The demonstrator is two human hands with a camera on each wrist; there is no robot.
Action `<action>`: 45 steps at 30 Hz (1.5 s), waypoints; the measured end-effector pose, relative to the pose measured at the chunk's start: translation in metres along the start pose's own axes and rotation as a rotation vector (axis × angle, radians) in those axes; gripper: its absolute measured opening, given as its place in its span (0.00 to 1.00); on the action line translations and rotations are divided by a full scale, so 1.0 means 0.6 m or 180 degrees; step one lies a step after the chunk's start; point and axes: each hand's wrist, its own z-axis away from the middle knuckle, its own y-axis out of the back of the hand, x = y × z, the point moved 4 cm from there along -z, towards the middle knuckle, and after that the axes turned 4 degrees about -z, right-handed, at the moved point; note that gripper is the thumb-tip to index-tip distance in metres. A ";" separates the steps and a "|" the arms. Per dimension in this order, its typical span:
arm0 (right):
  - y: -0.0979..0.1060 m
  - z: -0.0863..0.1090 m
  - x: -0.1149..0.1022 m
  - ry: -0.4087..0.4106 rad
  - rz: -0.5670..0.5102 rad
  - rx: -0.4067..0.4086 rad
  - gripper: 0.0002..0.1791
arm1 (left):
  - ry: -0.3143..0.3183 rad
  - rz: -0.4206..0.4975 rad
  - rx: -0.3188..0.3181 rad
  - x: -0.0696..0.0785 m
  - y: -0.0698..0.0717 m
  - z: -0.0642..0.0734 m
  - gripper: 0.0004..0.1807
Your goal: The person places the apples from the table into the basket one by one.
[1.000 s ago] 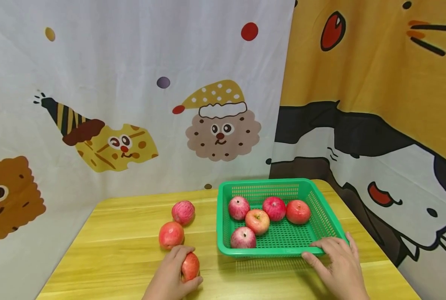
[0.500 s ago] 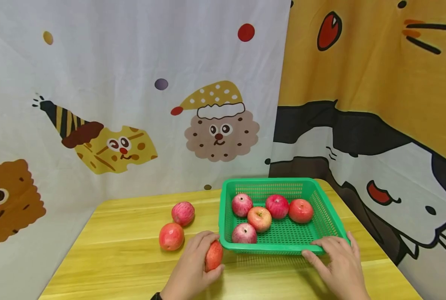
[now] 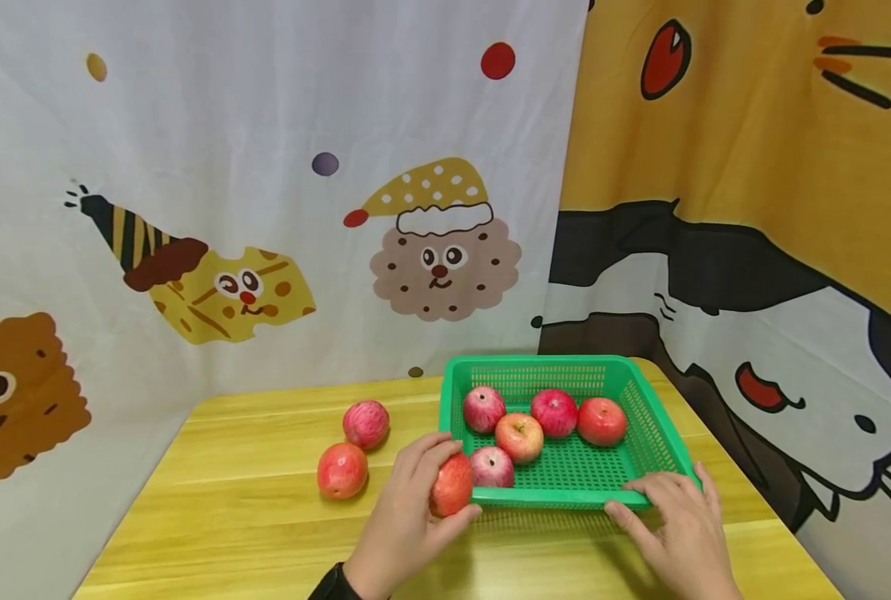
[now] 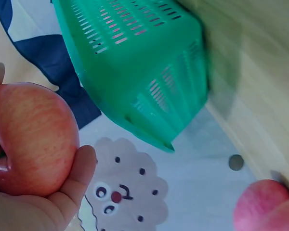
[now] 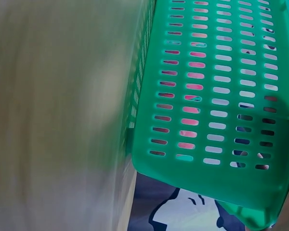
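Note:
My left hand (image 3: 400,517) grips a red apple (image 3: 453,486) at the near left corner of a green plastic basket (image 3: 565,499). In the left wrist view, fingers and thumb wrap this apple (image 4: 41,137), whose stem shows, and it hangs apart from the table. My right hand (image 3: 676,529) holds the basket's near right rim, thumb in front and fingers over the edge. Several apples lie inside, among them a yellowish-red one (image 3: 519,438) and a striped pink one (image 3: 493,467). The right wrist view shows the slotted basket wall (image 5: 207,110) and little of the hand.
Left of the basket, two more apples stand on the wooden table (image 3: 212,517): a smooth red one (image 3: 342,472) and a striped one (image 3: 366,425) behind it. A printed cartoon curtain (image 3: 265,100) hangs behind and to the right of the table.
My left hand has moved right and up with the apple, from beside the loose apples to the basket's corner. The basket has shifted slightly right; my right hand stays on its rim.

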 end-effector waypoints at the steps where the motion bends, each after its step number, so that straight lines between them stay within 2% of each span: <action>1: 0.000 0.000 0.001 0.0000 0.0001 -0.0005 0.17 | 0.0004 0.0018 -0.0071 0.003 -0.004 -0.006 0.39; 4: 0.001 0.001 0.003 -0.0006 -0.0002 -0.0016 0.16 | 0.0003 0.0101 -0.0356 0.011 -0.020 -0.024 0.40; 9: 0.001 0.002 0.004 -0.0024 0.0019 -0.0040 0.16 | -0.0027 0.0134 -0.0810 0.016 -0.062 -0.051 0.40; 14: 0.000 0.004 0.003 -0.0037 0.0029 -0.0055 0.16 | -0.0006 0.0134 -0.0975 0.002 -0.104 -0.071 0.40; 20: 0.003 0.004 0.000 -0.0026 0.0014 -0.0055 0.16 | 0.0158 -0.0030 -0.1110 -0.022 -0.138 -0.095 0.38; 24: 0.006 0.002 0.000 -0.0023 0.0020 -0.0044 0.16 | 0.0134 -0.0341 -0.1135 -0.034 -0.150 -0.117 0.38; 27: 0.005 0.001 -0.001 -0.0022 0.0019 -0.0046 0.16 | 0.0192 -0.0660 -0.1092 -0.046 -0.154 -0.131 0.38; 32: 0.003 0.000 -0.001 -0.0019 0.0009 -0.0067 0.16 | 0.0260 -0.1114 -0.1147 -0.058 -0.164 -0.139 0.40; 41: 0.002 -0.003 0.004 -0.0027 0.0039 -0.0080 0.16 | 0.0211 -0.1228 -0.1017 -0.060 -0.172 -0.138 0.43; 45: 0.000 -0.001 0.006 -0.0028 0.0035 -0.0061 0.16 | 0.0230 -0.1246 -0.1069 -0.061 -0.174 -0.138 0.45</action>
